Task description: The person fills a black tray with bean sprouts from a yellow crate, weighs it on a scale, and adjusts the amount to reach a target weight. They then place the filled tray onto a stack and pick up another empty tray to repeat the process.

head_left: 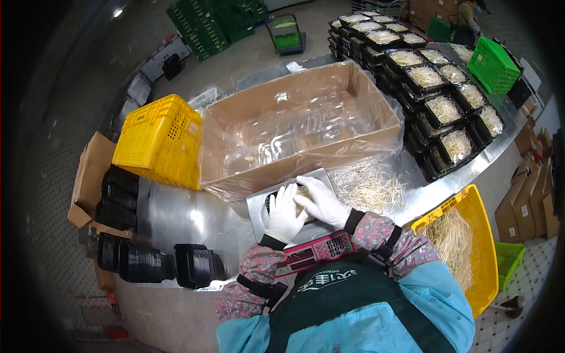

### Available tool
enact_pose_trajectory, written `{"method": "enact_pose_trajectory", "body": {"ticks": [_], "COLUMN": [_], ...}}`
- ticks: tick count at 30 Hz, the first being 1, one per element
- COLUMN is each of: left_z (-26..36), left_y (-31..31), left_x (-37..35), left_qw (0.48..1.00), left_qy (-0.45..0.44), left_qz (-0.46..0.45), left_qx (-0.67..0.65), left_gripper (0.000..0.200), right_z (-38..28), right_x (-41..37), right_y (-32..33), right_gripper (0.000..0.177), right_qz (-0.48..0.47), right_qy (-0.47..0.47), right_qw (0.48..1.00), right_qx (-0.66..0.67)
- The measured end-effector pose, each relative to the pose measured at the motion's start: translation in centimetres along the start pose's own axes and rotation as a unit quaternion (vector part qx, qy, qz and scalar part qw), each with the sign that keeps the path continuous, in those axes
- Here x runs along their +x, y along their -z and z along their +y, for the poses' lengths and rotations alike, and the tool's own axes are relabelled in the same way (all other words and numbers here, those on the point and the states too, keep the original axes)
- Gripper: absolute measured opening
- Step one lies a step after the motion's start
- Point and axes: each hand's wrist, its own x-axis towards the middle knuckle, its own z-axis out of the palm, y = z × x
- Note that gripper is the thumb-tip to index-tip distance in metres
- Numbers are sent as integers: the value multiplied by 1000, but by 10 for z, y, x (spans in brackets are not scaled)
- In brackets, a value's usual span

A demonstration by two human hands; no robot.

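At the middle of the near edge of the worktop, a black tray of bean sprouts sits on the metal platform of a red digital scale, largely covered by two gloved hands. The left hand lies palm down over its left part, fingers stretched forward; the right hand reaches across from the right, fingers extended. Their undersides are hidden, so whether either is closed on any strands cannot be told. Strands could spill over the rim if the palms press unevenly, and any weight from them would likely falsify the reading. Loose sprouts lie just beside the platform, so a wide sweep of the right forearm might scatter them. Toward the far right corner, filled trays stand in tall stacks that a knock could topple.
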Motion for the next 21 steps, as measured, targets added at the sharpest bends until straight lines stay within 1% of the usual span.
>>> {"method": "enact_pose_trajectory", "body": {"ticks": [1, 2, 3, 5, 6, 9, 10, 11, 13, 14, 15, 17, 18, 19, 20, 21], "left_z": [0, -2, -6, -7, -8, -13, -10, -7, -2, -1, 3, 12, 10, 8, 7, 9], "left_y": [-10, -22, -34, -36, -32, -31, -28, -24, -9, -8, -1, 18, 15, 10, 4, 1], "left_x": [1, 0, -2, 4, 9, 15, 15, 16, 13, 14, 12, 10, 7, 2, 0, 1], "left_qw": [999, 999, 999, 999, 998, 997, 996, 993, 996, 993, 998, 996, 996, 995, 997, 997], "left_qy": [-3, -15, -9, 23, 40, 26, 37, 56, 22, 24, 28, 55, 62, 67, 55, 58], "left_qz": [-36, -9, 12, -32, -58, -52, -70, -92, -65, -42, -43, -22, -20, -17, -16, -25], "left_qx": [27, 50, 31, 17, -5, -51, -51, -54, -61, -105, -49, -61, -67, -74, -55, -39], "left_gripper": [72, 70, 65, 61, 58, 59, 60, 61, 60, 66, 70, 74, 73, 73, 72, 72], "right_z": [3, 6, 3, 15, 14, 20, 20, 20, 5, 1, 9, 16, 39, 77, 114, 124], "right_x": [-1, -2, -4, -7, -1, 2, 3, 6, 38, 64, 79, 134, 154, 178, 199, 219], "right_y": [-11, -18, -22, -39, -36, -32, -23, -13, 24, 39, 45, 59, 48, 28, 5, -5], "right_gripper": [59, 69, 75, 82, 87, 90, 93, 92, 85, 74, 67, 64, 64, 65, 69, 74], "right_qz": [-45, -99, -130, -126, -143, -172, -207, -206, -258, -267, -193, -178, -143, -106, -102, -163], "right_qy": [-26, -76, -111, -137, -150, -103, -60, -3, -67, -69, -49, -110, -79, -49, -19, -40], "right_qw": [998, 992, 984, 982, 978, 979, 976, 976, 964, 957, 978, 977, 984, 988, 983, 964], "right_qx": [-20, -24, -47, -39, -9, -25, -36, -68, -6, -90, -67, -33, -67, -102, -151, -206]}}
